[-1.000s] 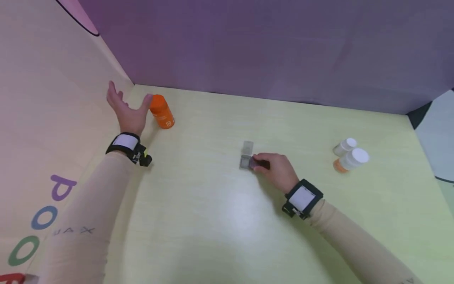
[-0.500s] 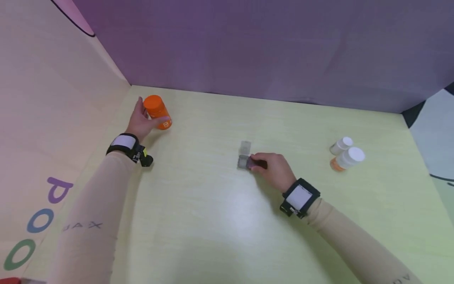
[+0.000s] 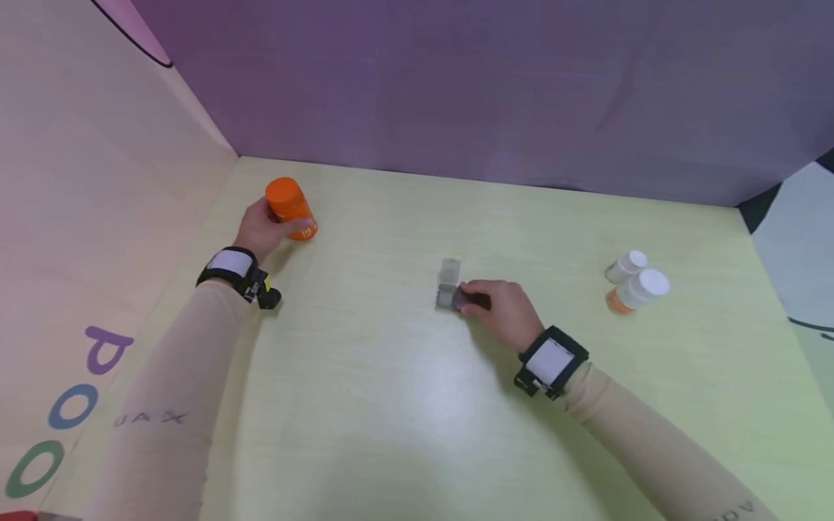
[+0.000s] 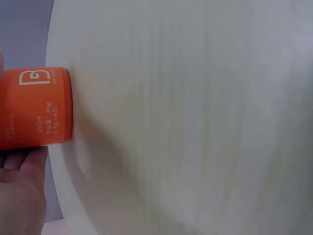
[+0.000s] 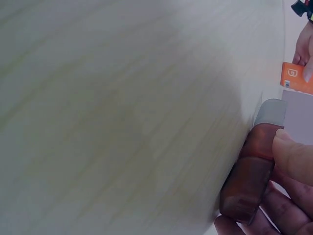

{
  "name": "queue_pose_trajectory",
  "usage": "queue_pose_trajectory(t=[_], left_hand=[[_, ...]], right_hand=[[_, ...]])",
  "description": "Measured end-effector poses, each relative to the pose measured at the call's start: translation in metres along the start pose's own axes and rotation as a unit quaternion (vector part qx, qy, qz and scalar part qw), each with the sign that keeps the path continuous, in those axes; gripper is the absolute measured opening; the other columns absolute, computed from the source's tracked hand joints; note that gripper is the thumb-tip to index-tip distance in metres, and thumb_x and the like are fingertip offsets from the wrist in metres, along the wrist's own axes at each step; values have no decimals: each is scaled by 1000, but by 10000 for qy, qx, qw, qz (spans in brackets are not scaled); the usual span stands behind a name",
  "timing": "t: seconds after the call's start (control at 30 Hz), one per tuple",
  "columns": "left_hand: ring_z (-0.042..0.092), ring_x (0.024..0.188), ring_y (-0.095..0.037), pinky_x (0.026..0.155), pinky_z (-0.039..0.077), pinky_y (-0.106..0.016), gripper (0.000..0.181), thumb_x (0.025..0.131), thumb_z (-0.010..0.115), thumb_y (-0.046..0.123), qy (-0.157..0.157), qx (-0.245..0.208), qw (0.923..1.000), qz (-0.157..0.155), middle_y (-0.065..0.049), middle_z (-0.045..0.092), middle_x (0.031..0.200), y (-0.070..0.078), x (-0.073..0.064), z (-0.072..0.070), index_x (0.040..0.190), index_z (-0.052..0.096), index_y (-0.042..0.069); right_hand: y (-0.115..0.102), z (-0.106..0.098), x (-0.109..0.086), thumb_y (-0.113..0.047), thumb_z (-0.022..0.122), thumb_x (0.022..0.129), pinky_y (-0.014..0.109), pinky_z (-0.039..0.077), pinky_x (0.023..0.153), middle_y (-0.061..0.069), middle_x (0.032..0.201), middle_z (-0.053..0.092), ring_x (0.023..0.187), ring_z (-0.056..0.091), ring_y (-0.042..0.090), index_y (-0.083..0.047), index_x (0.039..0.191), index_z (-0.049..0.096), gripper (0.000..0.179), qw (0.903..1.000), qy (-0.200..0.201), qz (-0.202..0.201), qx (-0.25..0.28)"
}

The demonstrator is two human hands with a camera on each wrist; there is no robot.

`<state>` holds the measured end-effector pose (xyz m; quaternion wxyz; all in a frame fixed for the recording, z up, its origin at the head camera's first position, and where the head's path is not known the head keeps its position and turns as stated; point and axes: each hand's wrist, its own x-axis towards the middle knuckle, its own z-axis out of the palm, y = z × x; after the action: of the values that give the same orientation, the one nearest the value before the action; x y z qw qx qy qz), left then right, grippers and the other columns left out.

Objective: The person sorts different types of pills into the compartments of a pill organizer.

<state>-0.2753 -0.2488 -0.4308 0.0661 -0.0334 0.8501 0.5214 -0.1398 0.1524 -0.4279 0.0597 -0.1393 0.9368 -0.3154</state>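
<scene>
Two hands in view over one pale worktop point(image 3: 365, 376), one at the upper left of the frame and one just right of centre. At the upper left, left hand point(image 3: 260, 230) with fingers closed round one orange bottle point(image 3: 290, 206), thumb across its lower front; one pale logo and small print on its side in the left-wrist view. Contact between its base and the worktop impossible to tell. Right of centre, right hand point(image 3: 504, 311) with thumb and fingers pinching one small brown case point(image 5: 249, 176), with two brown segments in the right-wrist view. At the far end of these, one greyish clear compartment point(image 3: 447, 297), and right above it in the head view, one flat clear panel point(image 3: 449, 270). At the right of the frame, two white-capped bottles close together: one small white bottle point(image 3: 622, 271) and, nearer the lower edge, one larger bottle point(image 3: 641, 289) with an orange lower part. Three bottles in all. Two wrist straps, one left point(image 3: 229, 266), one right point(image 3: 552, 363). At the lower left, three coloured letters point(image 3: 73, 407), purple, blue and green, on one pale side wall point(image 3: 98, 217). Across the top, one purple backdrop point(image 3: 489, 94).
</scene>
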Motion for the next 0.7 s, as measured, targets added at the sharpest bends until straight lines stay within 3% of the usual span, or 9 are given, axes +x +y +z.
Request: queue_pose_trajectory(t=[0.2,0.4,0.57,0.7], left_hand=[[50,133,-34,115,38,-48,62,93,76,16,-405,28,9990,167,-18,53,147,4,-9,14,146,47,2],[54,128,-35,112,41,-48,55,92,76,8,-914,134,9936,653,-21,58,140,12,-25,41,141,51,-1],[58,122,-34,110,43,-47,58,90,78,7,-1455,7,9832,1105,-20,61,134,17,-40,66,141,52,0],[60,118,-31,109,44,-47,61,87,81,7,-1988,-137,9696,1419,-17,64,129,22,-56,87,141,54,1]], right_hand=[[4,-2,-1,-6,78,87,52,49,102,21,124,69,116,65,39,0,123,69,37,10000,38,-31,-23],[7,-5,-1,-5,77,88,53,49,102,22,123,69,115,65,40,2,123,69,36,10000,17,-66,-8],[9,-6,-2,-5,77,89,52,49,101,21,124,69,116,65,39,1,125,69,37,10000,-22,8,14],[13,-5,-1,-6,77,89,52,50,101,21,124,69,116,65,39,1,125,69,37,10000,-11,-16,15]])
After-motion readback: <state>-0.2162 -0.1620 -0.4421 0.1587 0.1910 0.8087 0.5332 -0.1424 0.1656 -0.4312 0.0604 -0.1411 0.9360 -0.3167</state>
